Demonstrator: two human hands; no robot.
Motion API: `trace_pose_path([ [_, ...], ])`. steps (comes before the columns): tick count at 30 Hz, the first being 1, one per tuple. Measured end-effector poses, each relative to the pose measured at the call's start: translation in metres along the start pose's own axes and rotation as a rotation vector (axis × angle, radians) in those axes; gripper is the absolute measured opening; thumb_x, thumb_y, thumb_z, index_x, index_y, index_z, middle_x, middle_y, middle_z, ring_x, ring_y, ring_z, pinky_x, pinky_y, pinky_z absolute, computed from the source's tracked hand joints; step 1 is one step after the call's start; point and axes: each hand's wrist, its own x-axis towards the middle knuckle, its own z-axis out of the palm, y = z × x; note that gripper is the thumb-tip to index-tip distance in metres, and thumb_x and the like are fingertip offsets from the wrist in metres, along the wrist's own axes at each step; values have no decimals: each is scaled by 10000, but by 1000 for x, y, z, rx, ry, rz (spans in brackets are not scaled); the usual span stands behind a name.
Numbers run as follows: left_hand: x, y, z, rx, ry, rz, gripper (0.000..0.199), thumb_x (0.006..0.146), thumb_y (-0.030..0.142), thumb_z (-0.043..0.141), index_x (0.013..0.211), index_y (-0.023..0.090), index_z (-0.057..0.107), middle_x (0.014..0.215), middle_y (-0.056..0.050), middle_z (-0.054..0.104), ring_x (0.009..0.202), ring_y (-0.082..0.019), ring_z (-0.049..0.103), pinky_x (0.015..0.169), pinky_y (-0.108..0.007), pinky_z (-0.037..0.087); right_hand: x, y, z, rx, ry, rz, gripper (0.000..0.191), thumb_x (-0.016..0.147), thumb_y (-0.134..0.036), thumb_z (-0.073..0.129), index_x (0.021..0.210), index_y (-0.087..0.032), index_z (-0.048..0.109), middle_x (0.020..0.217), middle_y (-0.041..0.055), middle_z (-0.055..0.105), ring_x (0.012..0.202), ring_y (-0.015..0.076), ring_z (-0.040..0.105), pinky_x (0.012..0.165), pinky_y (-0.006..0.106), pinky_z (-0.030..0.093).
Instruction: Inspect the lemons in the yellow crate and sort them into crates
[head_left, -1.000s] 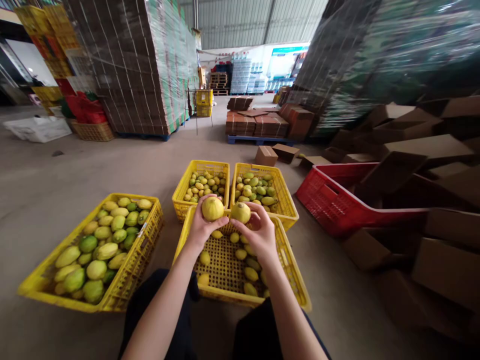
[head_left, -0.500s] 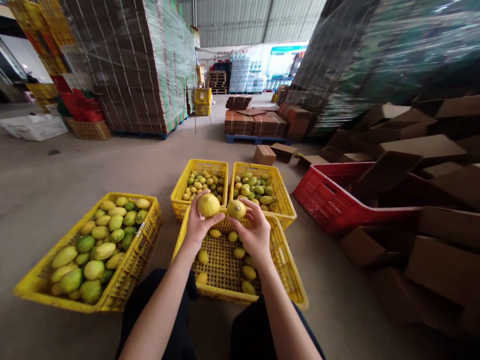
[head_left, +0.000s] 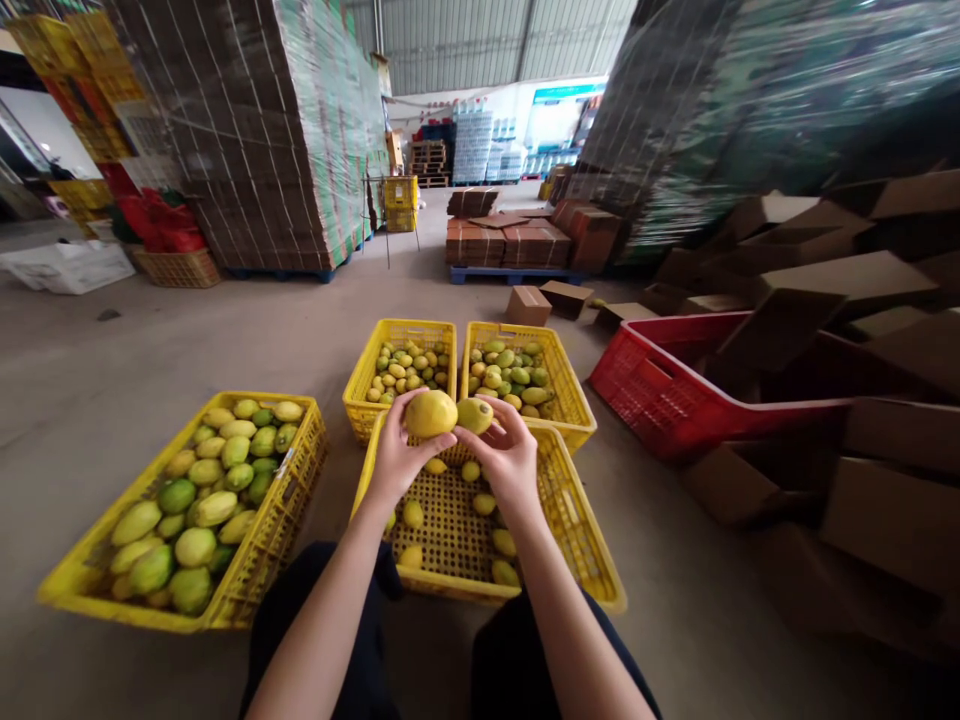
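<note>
Fingers of the left hand are curled round a plump, rounded yellow lemon-like fruit, and those of the right hand hold a smaller, oval greenish-yellow fruit, both raised over the far end of a sparsely filled, yellow perforated plastic crate. Should either grip loosen on the curved rind, the fruit could drop, strike the crate's rim and bruise. Contact between the two fruits cannot be confirmed, but at such close spacing a careless twist might knock them together.
</note>
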Motion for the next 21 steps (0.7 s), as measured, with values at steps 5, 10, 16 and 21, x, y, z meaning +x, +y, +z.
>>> trace_pose_path([
  [5, -4, 3, -6, 241, -47, 33, 604, 485, 113, 846, 1041, 236, 646, 1125, -44, 637, 1079, -217, 566, 953, -292, 406, 0, 0, -7, -96, -19, -124, 440, 655, -260, 763, 1072, -282, 625, 1080, 29, 634, 942, 197, 611, 806, 361, 531],
  [10, -9, 7, -3, 253, 16, 77, 556, 483, 99, 840, 989, 256, 671, 1092, -36, 647, 1128, -248, 537, 1009, -334, 371, -1, 2, -8, -299, -37, -260, 398, 714, -256, 716, 1100, -303, 630, 1131, 44, 612, 1054, 236, 569, 819, 385, 520],
  [16, -10, 13, 0, 260, 53, 122, 522, 497, 115, 839, 974, 269, 694, 1096, -49, 629, 1193, -271, 491, 1068, -362, 317, 1, 2, -11, -387, -18, -302, 382, 727, -260, 699, 1101, -311, 636, 1130, 47, 618, 1052, 247, 566, 789, 394, 518],
  [21, -12, 15, 1, 243, 15, 67, 547, 484, 138, 850, 990, 270, 692, 1096, -47, 638, 1179, -273, 503, 1034, -358, 365, 1, 2, -15, -300, -22, -189, 423, 705, -300, 721, 1117, -296, 623, 1128, 40, 623, 975, 226, 597, 810, 388, 516],
])
